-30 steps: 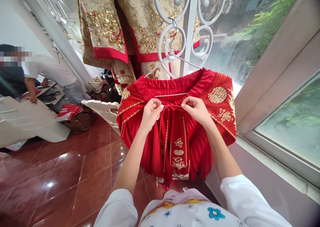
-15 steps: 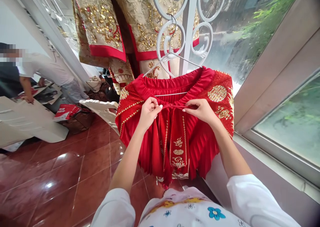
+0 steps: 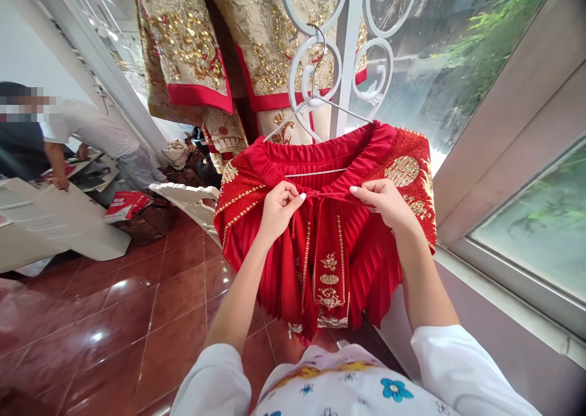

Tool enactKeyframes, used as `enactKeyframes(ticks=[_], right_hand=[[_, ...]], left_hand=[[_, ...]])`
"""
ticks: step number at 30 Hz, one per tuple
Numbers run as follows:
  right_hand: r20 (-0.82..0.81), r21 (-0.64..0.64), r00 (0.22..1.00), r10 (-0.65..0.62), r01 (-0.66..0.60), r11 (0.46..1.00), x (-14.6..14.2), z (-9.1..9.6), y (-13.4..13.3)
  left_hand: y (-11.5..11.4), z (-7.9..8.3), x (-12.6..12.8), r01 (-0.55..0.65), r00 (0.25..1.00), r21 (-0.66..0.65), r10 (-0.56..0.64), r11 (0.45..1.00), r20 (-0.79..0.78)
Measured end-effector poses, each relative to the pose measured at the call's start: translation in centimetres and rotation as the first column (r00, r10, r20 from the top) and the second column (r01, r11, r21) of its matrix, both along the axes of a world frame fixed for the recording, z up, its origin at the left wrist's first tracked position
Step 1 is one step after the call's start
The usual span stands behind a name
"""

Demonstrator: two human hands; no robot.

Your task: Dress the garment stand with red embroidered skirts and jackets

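Observation:
A red pleated skirt (image 3: 329,245) with gold embroidery hangs from a white wire hanger (image 3: 315,108) hooked on a white scrolled metal stand (image 3: 345,56). A thin red drawstring (image 3: 327,194) runs taut along the skirt's waistband between my two hands. My left hand (image 3: 279,207) pinches its left end, fingers closed. My right hand (image 3: 382,199) pinches the right end, fingers closed too. Both hands sit just below the waistband opening, a short way apart.
Gold and red embroidered garments (image 3: 220,44) hang behind the stand. A large window (image 3: 526,221) fills the right side. White chairs (image 3: 190,199) stand on the red tiled floor (image 3: 114,318). At the far left a person (image 3: 82,129) bends over papers.
My hands have drawn apart along the waistband, the right one moving further right, and the drawstring between them has pulled out straighter.

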State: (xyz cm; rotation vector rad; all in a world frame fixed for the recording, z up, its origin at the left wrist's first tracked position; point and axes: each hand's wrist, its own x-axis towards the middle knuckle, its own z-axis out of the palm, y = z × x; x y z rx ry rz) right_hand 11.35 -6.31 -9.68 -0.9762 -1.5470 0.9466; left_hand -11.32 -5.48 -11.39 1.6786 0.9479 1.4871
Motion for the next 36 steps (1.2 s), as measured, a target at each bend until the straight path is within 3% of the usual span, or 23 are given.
enactKeyframes(ticks=[4,9,12,14,16,17,19,20,21,24,29,33,36], right_hand=[[-0.196,-0.005,0.976,0.099,-0.102,0.995,0.0,0.7,0.0],[-0.211,-0.089,0.977,-0.036,0.018,0.996,1.4,0.8,0.8],[-0.151,-0.052,0.984,-0.093,0.086,0.995,2.0,0.5,1.3],[-0.029,0.046,0.978,-0.208,0.209,0.977,1.6,0.2,1.2],[0.109,0.264,0.892,-0.438,0.399,0.878,0.3,-0.3,0.7],[0.143,0.402,0.809,-0.57,0.478,0.781,-0.7,-0.7,0.2],[0.135,0.654,0.628,-0.766,0.525,0.545,-2.9,-1.6,-0.7],[0.128,0.74,0.567,-0.813,0.492,0.459,-4.0,-2.2,-1.0],[0.139,0.798,0.532,-0.835,0.44,0.413,-5.1,-2.8,-1.3],[0.218,0.858,0.477,-0.852,0.323,0.4,-7.3,-4.3,-1.2],[0.215,0.877,0.435,-0.874,0.308,0.369,-8.3,-5.2,-0.1],[0.181,0.891,0.421,-0.889,0.312,0.329,-8.6,-5.2,0.2],[0.174,0.884,0.443,-0.879,0.323,0.338,-8.8,-5.1,0.3]], left_hand=[[0.1,-0.2,-0.1,0.009,1.0,-0.027,-0.008,1.0,0.025],[0.2,-0.4,-0.4,0.004,1.0,-0.014,-0.004,1.0,-0.029],[0.1,-0.3,-0.4,-0.093,0.98,0.119,0.111,0.989,-0.165],[-0.1,0.1,-0.3,-0.198,0.906,0.322,0.298,0.926,-0.3],[-0.3,0.8,-0.1,-0.24,0.766,0.527,0.493,0.815,-0.414],[-0.3,1.2,0.0,-0.218,0.695,0.586,0.546,0.781,-0.468],[-0.2,2.0,0.3,-0.153,0.601,0.602,0.557,0.784,-0.573],[0.0,2.3,0.5,-0.132,0.577,0.58,0.538,0.804,-0.614],[0.1,2.5,0.6,-0.121,0.563,0.556,0.518,0.823,-0.644],[0.4,2.6,0.8,-0.129,0.536,0.525,0.505,0.841,-0.676],[0.3,2.2,0.9,-0.126,0.513,0.514,0.499,0.849,-0.698],[0.3,2.3,0.7,-0.104,0.539,0.453,0.433,0.885,-0.723],[0.3,2.6,0.3,-0.064,0.564,0.416,0.377,0.907,-0.735]])
